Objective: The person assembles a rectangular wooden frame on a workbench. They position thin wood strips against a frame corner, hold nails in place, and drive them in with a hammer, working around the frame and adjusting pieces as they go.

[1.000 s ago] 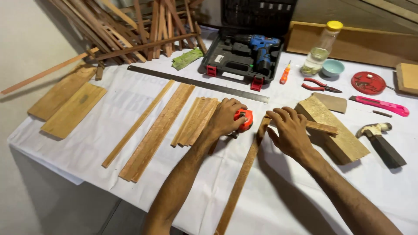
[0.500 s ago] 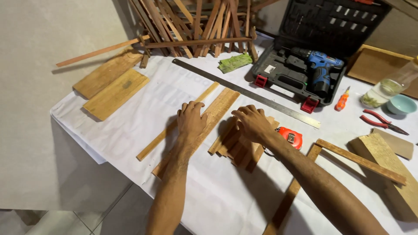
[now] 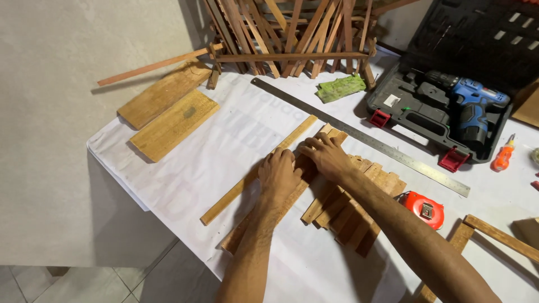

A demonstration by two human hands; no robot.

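Note:
My left hand and my right hand rest side by side on a wide wooden slat that lies diagonally on the white-covered table. Both hands press down on it with fingers curled over its top; a closed grip cannot be made out. A thinner wooden strip lies just left of the slat. A group of several short wooden slats lies under my right forearm. A red tape measure sits to the right of them.
A long steel ruler runs diagonally behind the hands. An open black case holds a blue drill. Two flat boards lie at the left edge. A pile of wooden sticks, a green cloth and an orange screwdriver lie at the back and right.
Both hands moved left, away from the tape measure and the long strip, onto the wide slat. The view swung left with them.

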